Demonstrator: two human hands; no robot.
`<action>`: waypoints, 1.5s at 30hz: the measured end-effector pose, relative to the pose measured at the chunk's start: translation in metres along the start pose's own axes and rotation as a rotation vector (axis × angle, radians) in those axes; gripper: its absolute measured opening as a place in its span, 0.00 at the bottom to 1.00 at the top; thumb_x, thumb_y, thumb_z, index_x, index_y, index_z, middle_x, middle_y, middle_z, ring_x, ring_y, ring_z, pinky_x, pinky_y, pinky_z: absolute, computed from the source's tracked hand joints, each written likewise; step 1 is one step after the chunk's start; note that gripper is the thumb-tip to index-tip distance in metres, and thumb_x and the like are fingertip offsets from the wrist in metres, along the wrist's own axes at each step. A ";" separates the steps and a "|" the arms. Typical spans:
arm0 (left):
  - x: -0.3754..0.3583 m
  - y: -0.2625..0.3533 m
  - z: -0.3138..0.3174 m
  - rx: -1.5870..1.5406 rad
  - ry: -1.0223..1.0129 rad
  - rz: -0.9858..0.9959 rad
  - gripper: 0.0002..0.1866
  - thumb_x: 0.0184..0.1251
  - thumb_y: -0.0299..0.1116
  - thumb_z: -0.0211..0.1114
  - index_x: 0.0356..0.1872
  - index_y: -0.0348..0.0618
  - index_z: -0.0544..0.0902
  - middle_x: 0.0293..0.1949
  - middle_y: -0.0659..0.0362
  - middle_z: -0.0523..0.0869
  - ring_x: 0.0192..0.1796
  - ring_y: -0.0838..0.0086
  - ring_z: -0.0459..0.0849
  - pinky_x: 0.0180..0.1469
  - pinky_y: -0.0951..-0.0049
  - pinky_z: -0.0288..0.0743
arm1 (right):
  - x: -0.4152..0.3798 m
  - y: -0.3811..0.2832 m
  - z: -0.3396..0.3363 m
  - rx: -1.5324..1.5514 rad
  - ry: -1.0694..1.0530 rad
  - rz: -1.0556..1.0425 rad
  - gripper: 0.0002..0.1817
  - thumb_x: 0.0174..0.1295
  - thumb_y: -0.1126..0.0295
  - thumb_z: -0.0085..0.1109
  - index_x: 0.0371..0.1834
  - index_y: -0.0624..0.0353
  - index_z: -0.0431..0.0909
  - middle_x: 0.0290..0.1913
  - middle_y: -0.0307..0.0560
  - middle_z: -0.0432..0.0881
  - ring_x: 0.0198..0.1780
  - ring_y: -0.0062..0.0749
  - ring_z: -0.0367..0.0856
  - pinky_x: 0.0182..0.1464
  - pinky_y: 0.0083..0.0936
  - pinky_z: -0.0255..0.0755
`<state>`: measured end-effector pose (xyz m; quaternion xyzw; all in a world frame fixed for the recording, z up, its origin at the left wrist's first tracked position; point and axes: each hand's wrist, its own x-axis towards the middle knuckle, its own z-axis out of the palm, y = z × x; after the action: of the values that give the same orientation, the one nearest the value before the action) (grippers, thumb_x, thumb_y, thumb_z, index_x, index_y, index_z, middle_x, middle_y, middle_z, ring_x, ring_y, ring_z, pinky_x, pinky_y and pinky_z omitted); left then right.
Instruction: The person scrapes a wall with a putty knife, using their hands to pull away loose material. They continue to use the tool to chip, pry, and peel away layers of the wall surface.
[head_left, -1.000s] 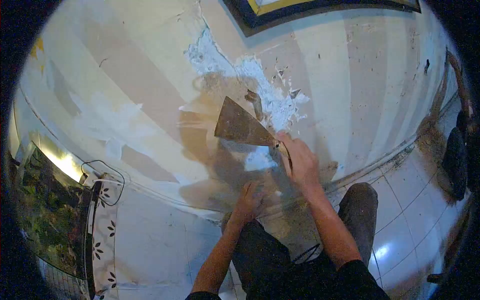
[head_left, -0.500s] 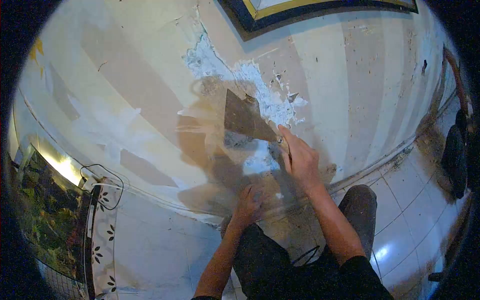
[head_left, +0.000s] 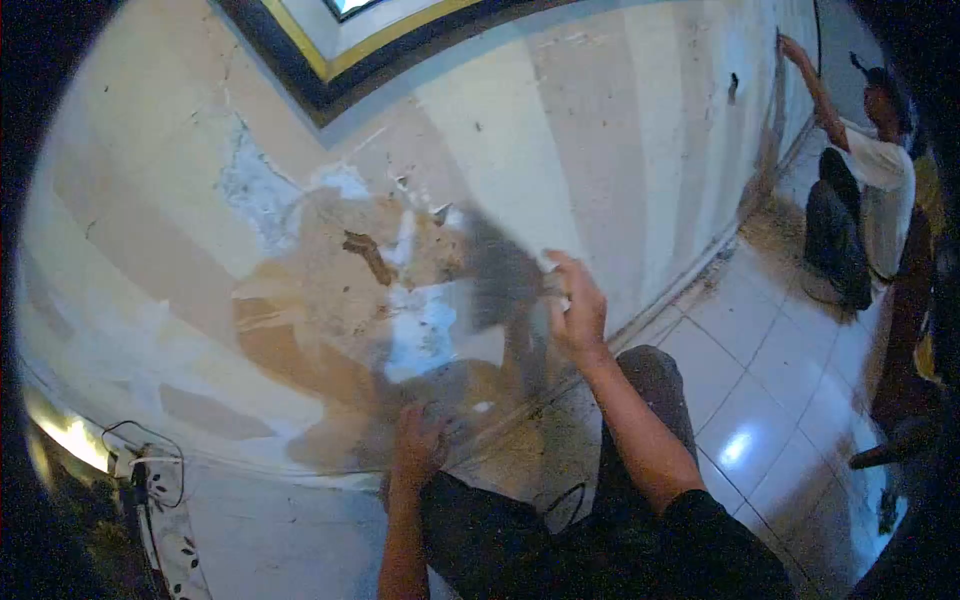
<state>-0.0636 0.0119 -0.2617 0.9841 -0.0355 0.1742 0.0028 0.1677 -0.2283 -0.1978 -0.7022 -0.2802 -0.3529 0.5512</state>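
Note:
My right hand (head_left: 580,308) grips a putty knife (head_left: 503,280) by its handle. The wide dark blade is smeared by motion and points left over the damaged part of the wall (head_left: 590,170). To the left of the blade lie bare patches of pale plaster (head_left: 420,330) and a brown, scraped area with a dark gouge (head_left: 370,255). My left hand (head_left: 418,442) is low by the foot of the wall, beside my knee, its fingers loosely spread towards the wall with no tool showing.
A dark picture frame with a gold inner edge (head_left: 325,95) hangs above. At right, another person (head_left: 880,190) crouches with an arm raised to the wall. Debris lies along the wall's foot on the tiled floor (head_left: 730,340). A cable (head_left: 180,475) and a lit tank stand at left.
The view has swung right, bringing the other person into sight. The putty knife has shifted towards the right of the damaged patch, and brown wall surface now shows where the blade was.

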 end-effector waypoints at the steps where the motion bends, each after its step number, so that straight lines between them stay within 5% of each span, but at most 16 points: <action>1: 0.006 0.005 -0.006 -0.018 0.006 0.007 0.20 0.47 0.26 0.66 0.46 0.47 0.82 0.56 0.48 0.72 0.58 0.48 0.70 0.61 0.53 0.66 | 0.002 0.023 -0.003 0.077 0.085 0.146 0.19 0.61 0.71 0.53 0.56 0.61 0.68 0.43 0.51 0.79 0.38 0.39 0.79 0.42 0.31 0.73; 3: 0.017 0.018 -0.030 -0.182 -0.024 -0.048 0.18 0.47 0.27 0.66 0.44 0.48 0.82 0.56 0.48 0.73 0.58 0.48 0.70 0.61 0.52 0.65 | 0.011 0.068 -0.010 0.275 0.336 0.409 0.18 0.66 0.65 0.51 0.52 0.65 0.66 0.47 0.55 0.77 0.45 0.41 0.77 0.49 0.29 0.71; 5: 0.016 0.017 -0.024 -0.154 -0.002 -0.031 0.18 0.47 0.27 0.66 0.43 0.48 0.82 0.56 0.49 0.73 0.58 0.49 0.70 0.61 0.52 0.65 | 0.037 0.098 -0.038 0.344 0.435 0.563 0.19 0.70 0.61 0.45 0.51 0.68 0.63 0.40 0.53 0.76 0.40 0.38 0.74 0.46 0.29 0.69; 7: 0.016 0.016 -0.022 -0.126 0.016 -0.018 0.17 0.47 0.26 0.65 0.43 0.47 0.82 0.56 0.49 0.73 0.58 0.49 0.70 0.61 0.52 0.65 | 0.060 0.149 -0.063 -0.007 0.579 0.428 0.18 0.70 0.60 0.44 0.49 0.66 0.64 0.38 0.51 0.75 0.39 0.36 0.73 0.44 0.30 0.68; 9: 0.013 0.017 -0.025 -0.083 0.012 -0.036 0.18 0.44 0.24 0.66 0.42 0.46 0.83 0.56 0.50 0.73 0.59 0.50 0.70 0.61 0.54 0.65 | 0.082 0.203 -0.092 0.018 0.715 0.323 0.12 0.71 0.59 0.43 0.42 0.57 0.66 0.26 0.39 0.71 0.22 0.19 0.65 0.21 0.20 0.61; 15: 0.011 0.006 -0.006 -0.112 -0.003 -0.058 0.16 0.47 0.26 0.65 0.41 0.47 0.83 0.56 0.49 0.73 0.59 0.50 0.70 0.61 0.54 0.65 | 0.156 0.209 -0.157 0.539 0.710 0.760 0.14 0.70 0.55 0.43 0.35 0.52 0.65 0.20 0.38 0.68 0.13 0.20 0.57 0.13 0.21 0.52; 18: 0.010 0.007 -0.001 -0.078 -0.065 -0.109 0.14 0.48 0.26 0.65 0.39 0.45 0.82 0.55 0.49 0.73 0.57 0.50 0.71 0.60 0.53 0.66 | 0.177 0.223 -0.165 0.443 0.684 0.815 0.15 0.70 0.53 0.43 0.33 0.52 0.65 0.19 0.37 0.67 0.13 0.19 0.57 0.13 0.19 0.51; 21: 0.018 0.011 -0.008 -0.092 -0.059 -0.049 0.13 0.48 0.26 0.64 0.39 0.45 0.82 0.55 0.49 0.74 0.57 0.50 0.72 0.60 0.53 0.67 | 0.185 0.235 -0.174 0.494 0.396 0.848 0.16 0.70 0.52 0.43 0.34 0.52 0.66 0.18 0.36 0.67 0.13 0.19 0.57 0.14 0.19 0.51; 28: 0.017 0.004 -0.009 -0.014 -0.183 -0.014 0.15 0.49 0.28 0.64 0.42 0.45 0.81 0.56 0.48 0.73 0.57 0.48 0.71 0.61 0.50 0.65 | 0.203 0.228 -0.159 0.214 0.501 0.804 0.18 0.69 0.51 0.44 0.42 0.56 0.69 0.20 0.37 0.70 0.16 0.18 0.61 0.15 0.19 0.54; 31: 0.021 0.004 0.002 -0.055 -0.072 0.000 0.16 0.47 0.29 0.65 0.41 0.46 0.81 0.56 0.47 0.73 0.57 0.47 0.71 0.60 0.48 0.65 | 0.210 0.243 -0.162 0.136 0.493 0.758 0.21 0.68 0.52 0.43 0.42 0.62 0.73 0.25 0.45 0.75 0.17 0.29 0.70 0.15 0.27 0.61; 33: 0.020 0.008 0.000 -0.185 -0.138 -0.125 0.16 0.46 0.28 0.65 0.41 0.48 0.82 0.56 0.47 0.73 0.58 0.48 0.70 0.60 0.49 0.65 | 0.218 0.246 -0.161 0.129 0.780 0.586 0.21 0.68 0.52 0.43 0.45 0.61 0.73 0.26 0.46 0.76 0.18 0.28 0.71 0.15 0.26 0.62; 37: 0.023 0.008 -0.005 -0.142 -0.137 -0.118 0.16 0.45 0.27 0.65 0.41 0.49 0.82 0.55 0.47 0.73 0.58 0.49 0.70 0.60 0.50 0.66 | 0.220 0.238 -0.170 0.165 0.637 0.603 0.19 0.68 0.48 0.44 0.37 0.54 0.70 0.20 0.36 0.71 0.16 0.18 0.62 0.15 0.21 0.56; 40: 0.025 0.008 -0.001 0.005 -0.094 -0.022 0.16 0.45 0.25 0.65 0.39 0.48 0.82 0.54 0.49 0.74 0.57 0.50 0.71 0.59 0.52 0.67 | 0.221 0.236 -0.178 0.154 0.492 0.736 0.24 0.69 0.49 0.42 0.47 0.61 0.72 0.23 0.42 0.72 0.17 0.25 0.67 0.15 0.25 0.59; 43: 0.016 0.000 0.011 -0.182 -0.072 -0.113 0.14 0.45 0.25 0.65 0.38 0.47 0.82 0.54 0.49 0.73 0.57 0.50 0.71 0.59 0.52 0.67 | 0.212 0.237 -0.180 0.179 0.435 0.713 0.24 0.69 0.48 0.42 0.42 0.61 0.74 0.21 0.40 0.71 0.16 0.22 0.64 0.15 0.24 0.59; 44: 0.003 -0.013 0.032 -0.720 -0.033 -0.508 0.14 0.45 0.25 0.65 0.38 0.47 0.82 0.54 0.49 0.74 0.57 0.51 0.71 0.58 0.52 0.67 | 0.211 0.236 -0.180 0.187 0.456 0.710 0.24 0.69 0.48 0.42 0.41 0.61 0.73 0.21 0.40 0.71 0.16 0.22 0.64 0.15 0.23 0.58; 45: 0.002 -0.013 0.033 -0.998 -0.031 -0.696 0.14 0.45 0.25 0.65 0.38 0.47 0.82 0.54 0.49 0.74 0.57 0.51 0.72 0.58 0.53 0.68 | 0.212 0.234 -0.180 0.197 0.476 0.702 0.24 0.69 0.48 0.42 0.39 0.60 0.73 0.21 0.39 0.71 0.16 0.21 0.64 0.14 0.23 0.58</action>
<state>-0.0494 0.0241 -0.2913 0.8203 0.2110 0.1109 0.5199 0.4435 -0.4571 -0.1367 -0.5982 0.0778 -0.2678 0.7513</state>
